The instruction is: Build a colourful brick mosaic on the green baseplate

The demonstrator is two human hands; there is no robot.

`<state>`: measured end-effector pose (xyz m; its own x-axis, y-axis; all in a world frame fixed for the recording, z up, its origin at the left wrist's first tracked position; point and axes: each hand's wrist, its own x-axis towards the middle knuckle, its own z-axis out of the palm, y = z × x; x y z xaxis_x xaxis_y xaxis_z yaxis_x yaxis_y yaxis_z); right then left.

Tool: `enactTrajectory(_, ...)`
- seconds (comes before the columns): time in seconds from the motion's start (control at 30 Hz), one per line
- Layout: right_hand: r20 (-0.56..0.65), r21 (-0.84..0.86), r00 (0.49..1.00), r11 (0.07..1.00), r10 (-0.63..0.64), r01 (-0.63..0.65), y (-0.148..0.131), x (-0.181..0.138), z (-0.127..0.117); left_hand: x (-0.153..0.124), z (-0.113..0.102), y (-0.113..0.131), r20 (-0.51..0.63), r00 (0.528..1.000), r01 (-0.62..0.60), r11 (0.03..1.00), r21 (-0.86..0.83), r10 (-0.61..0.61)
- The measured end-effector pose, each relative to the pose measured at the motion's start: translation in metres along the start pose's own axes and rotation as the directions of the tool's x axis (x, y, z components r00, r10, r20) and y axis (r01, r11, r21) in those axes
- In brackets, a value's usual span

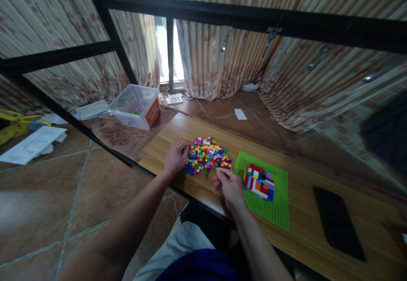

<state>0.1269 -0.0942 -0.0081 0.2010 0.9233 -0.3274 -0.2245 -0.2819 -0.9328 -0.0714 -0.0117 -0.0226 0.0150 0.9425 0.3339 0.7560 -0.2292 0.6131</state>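
A heap of small colourful toy bricks (208,156) is spread on the wooden table. At its left edge rests my left hand (177,157), fingers curled together against the bricks; whatever lies within them is hidden. My right hand (230,185) is just in front of the heap's right side, thumb and fingers pinched. A bit of pink shows at those fingers, seemingly a small toy brick (217,179). Right of this hand lies a green studded baseplate (280,207). On it stands a blocky build of multicoloured bricks (259,183), mostly red, white, blue and orange.
A dark flat phone-like slab (338,221) lies on the table's (302,238) right part. Beyond the left end, a clear plastic bin (133,107) with a few pieces sits on a brown mat. A black metal frame (197,6) crosses ahead, before striped curtains (203,56).
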Motion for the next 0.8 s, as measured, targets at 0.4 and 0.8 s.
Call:
enactTrajectory(0.4, 0.074, 0.135, 0.997, 0.991, -0.018, 0.008, 0.004, -0.003, -0.005, -0.001, 0.002, -0.003, -0.003, 1.0, -0.028, 1.0, -0.009, 0.028)
enactTrajectory(0.8, 0.146, 0.203, 0.989, 0.978, 0.023, -0.053, 0.0, -0.011, -0.007, 0.0, -0.001, 0.001, 0.006, 1.0, 0.001, 1.0, 0.005, -0.001)
